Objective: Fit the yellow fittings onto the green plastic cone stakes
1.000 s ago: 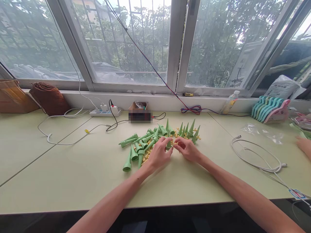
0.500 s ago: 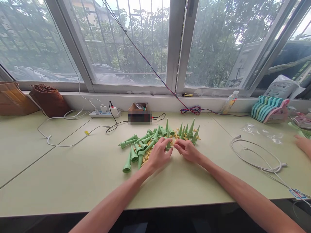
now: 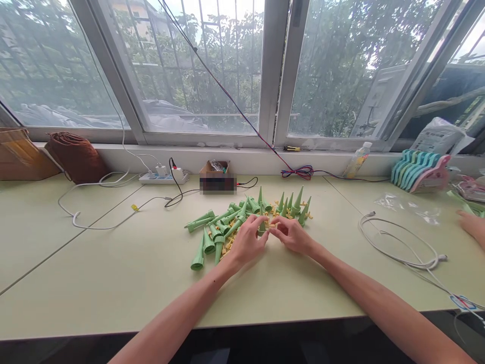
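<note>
My left hand (image 3: 248, 237) is closed around a green plastic watering spike (image 3: 261, 226), which stands point up. Its lower part is partly hidden by my fingers. Close beside it, my right hand (image 3: 291, 234) pinches at a small yellow valve (image 3: 270, 226) on the spike's side; the fingertips of both hands nearly meet. A heap of green spikes (image 3: 219, 230) lies left of my left hand, with loose yellow valves (image 3: 227, 246) among them. Beyond my right hand, several spikes fitted with yellow valves (image 3: 298, 202) stand upright.
A small cardboard box (image 3: 215, 174) and a power strip (image 3: 162, 177) stand near the window. To the right are a coiled white cable (image 3: 401, 242), a bottle (image 3: 358, 161), a row of hangers (image 3: 419, 171) and another person's hand (image 3: 472, 225).
My right hand has shifted slightly left, its fingertips closer to the spike in my left hand. My left hand stays in place. The other person's hand at the right edge moves slightly.
</note>
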A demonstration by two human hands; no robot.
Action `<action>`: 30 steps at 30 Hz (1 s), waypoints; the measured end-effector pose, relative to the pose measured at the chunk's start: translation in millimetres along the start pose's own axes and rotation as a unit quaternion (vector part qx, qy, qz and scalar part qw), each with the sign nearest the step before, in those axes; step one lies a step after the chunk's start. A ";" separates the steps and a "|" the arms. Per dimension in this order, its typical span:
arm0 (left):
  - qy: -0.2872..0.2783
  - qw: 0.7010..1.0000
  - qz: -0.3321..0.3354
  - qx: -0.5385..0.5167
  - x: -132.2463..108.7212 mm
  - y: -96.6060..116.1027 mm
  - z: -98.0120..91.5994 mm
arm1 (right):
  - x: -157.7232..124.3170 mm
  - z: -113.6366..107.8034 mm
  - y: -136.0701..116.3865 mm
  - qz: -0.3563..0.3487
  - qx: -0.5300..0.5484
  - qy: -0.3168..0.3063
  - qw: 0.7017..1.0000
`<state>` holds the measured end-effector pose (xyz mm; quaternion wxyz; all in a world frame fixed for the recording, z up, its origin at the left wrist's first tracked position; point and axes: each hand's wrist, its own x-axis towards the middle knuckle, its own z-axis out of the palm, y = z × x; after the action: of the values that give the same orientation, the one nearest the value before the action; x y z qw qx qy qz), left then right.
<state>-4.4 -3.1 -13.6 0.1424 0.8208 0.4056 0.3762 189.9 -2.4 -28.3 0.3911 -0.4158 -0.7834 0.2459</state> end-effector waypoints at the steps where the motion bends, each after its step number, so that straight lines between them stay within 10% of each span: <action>1: -0.001 1.000 -0.001 0.001 0.0 0.1 -0.3 | -0.2 0.1 0.0 0.000 0.004 -0.001 1.000; 30: -0.014 1.000 -0.014 0.001 -0.3 1.1 0.0 | 0.2 -0.4 -0.7 0.008 0.004 -0.009 1.000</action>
<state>-3.8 -4.1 -13.2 0.1528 0.8203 0.4153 0.3623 189.8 -2.6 -27.4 0.3836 -0.4182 -0.7826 0.2559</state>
